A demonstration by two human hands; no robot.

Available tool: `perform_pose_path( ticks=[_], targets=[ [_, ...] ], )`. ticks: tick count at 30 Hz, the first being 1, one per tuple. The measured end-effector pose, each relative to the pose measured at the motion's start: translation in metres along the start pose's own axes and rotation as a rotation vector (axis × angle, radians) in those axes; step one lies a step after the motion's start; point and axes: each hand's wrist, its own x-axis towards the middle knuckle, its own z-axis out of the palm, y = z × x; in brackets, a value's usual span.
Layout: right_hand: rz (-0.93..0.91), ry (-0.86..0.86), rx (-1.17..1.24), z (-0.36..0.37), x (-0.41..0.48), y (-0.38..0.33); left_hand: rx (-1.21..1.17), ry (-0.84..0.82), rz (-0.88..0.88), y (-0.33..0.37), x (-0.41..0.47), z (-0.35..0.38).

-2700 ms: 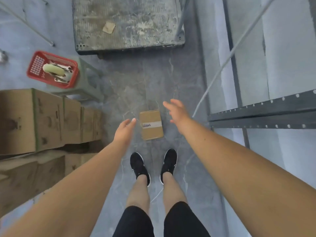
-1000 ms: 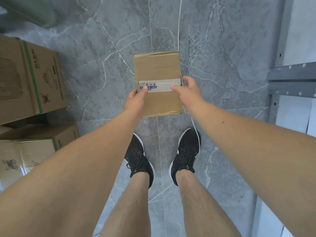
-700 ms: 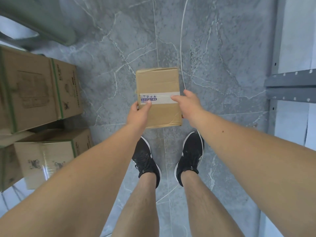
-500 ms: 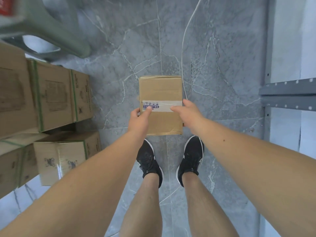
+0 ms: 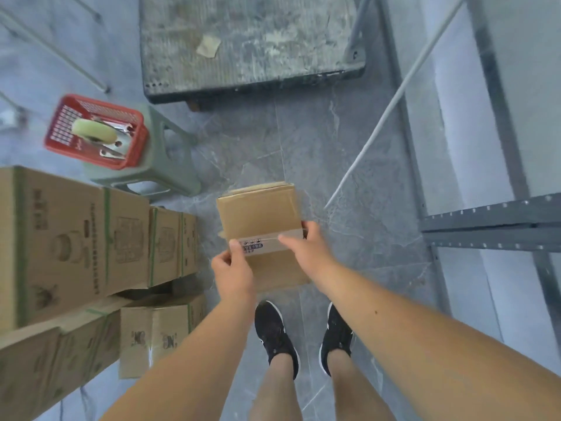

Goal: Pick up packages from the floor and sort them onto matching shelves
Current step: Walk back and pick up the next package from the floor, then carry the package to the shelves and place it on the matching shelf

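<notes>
My left hand (image 5: 233,270) and right hand (image 5: 306,252) clamp the 2 sides of the box (image 5: 261,235), thumbs on top, holding it level above my shoes (image 5: 277,335) to read its label (image 5: 258,246); shelf (image 5: 491,226) waits right.

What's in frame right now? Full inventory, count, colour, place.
small cardboard package with a white label strip: 1, brown, centre, held above the floor
large printed cardboard cartons with green straps: at least 4, brown, stacked at left
red plastic mesh basket: 1, red, on the stool, upper left; holds a pale roll and metal tools
grey-green plastic stool: 1, upper left
worn grey platform: 1, top centre
grey metal shelf frame: 1, right
grey marble-pattern tile floor: underfoot
black shoes: 2, bottom centre
left hand: gripping the package's left edge
right hand: gripping its right edge
</notes>
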Motion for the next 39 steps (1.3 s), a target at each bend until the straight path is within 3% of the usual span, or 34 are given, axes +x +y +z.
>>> perform_pose_path(
  ticks=[4,16,28,39],
  targets=[
    [-0.085,0.012,0.074,0.011,-0.039,-0.052,-0.006,0.031,0.113,0.057,-0.026,-0.033],
    [-0.373,0.213,0.183,-0.023,-0.149,-0.225,-0.142,-0.145,0.398,0.217,-0.147,-0.067],
    [-0.712,0.252,0.297,-0.065,-0.317,-0.404,-0.317,-0.307,0.716,0.375,-0.309,-0.131],
    [-0.977,0.305,0.365,-0.118,-0.466,-0.527,-0.442,-0.423,0.963,0.469,-0.45,-0.184]
  ],
)
